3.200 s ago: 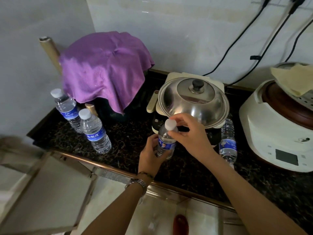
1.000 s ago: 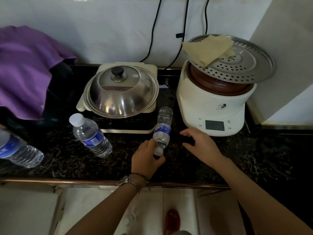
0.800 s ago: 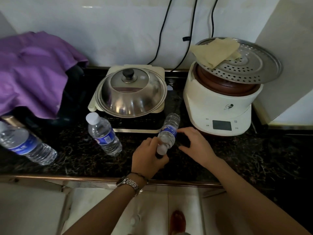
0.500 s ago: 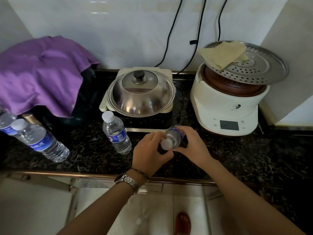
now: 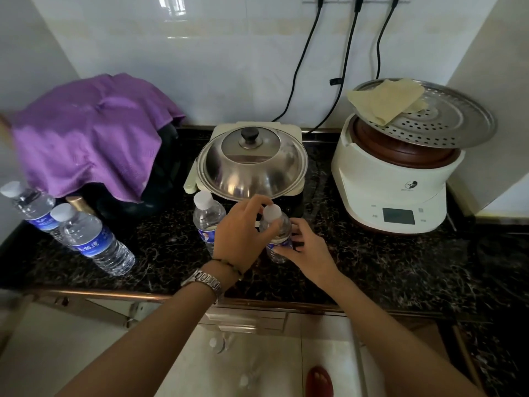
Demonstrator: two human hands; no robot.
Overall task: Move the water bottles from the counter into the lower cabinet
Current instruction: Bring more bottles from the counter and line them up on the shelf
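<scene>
Both hands are working on one water bottle (image 5: 276, 234), which is standing upright near the front edge of the dark stone counter (image 5: 386, 262), just in front of the lidded steel pot (image 5: 252, 164). The left hand (image 5: 243, 233) is wrapping the bottle's shoulder from the left, with its fingertips reaching the white cap, and the right hand (image 5: 305, 247) is cupping the lower body from the right at the blue label, so each hand is closing on the same bottle and neither is spread wide. The long axis of the bottle is running vertically, cap toward the camera, and the lower cabinet is lying below and toward the person, under the counter's metal edge strip (image 5: 114, 295); the coming move, as a judgement, is a lift followed by a descent toward the person's body. A second bottle (image 5: 207, 222) is standing just beside the left hand, partly hidden behind it (the left hand is the nearer one for that pick). Two more bottles (image 5: 88, 239) are standing at the far left of the counter, near the purple cloth (image 5: 91, 133). Blue labels with white characters are showing on these bottles, but the writing is too small to read. The white cooker (image 5: 392, 184) is carrying a small dark round logo above its display; its lettering is not legible.
</scene>
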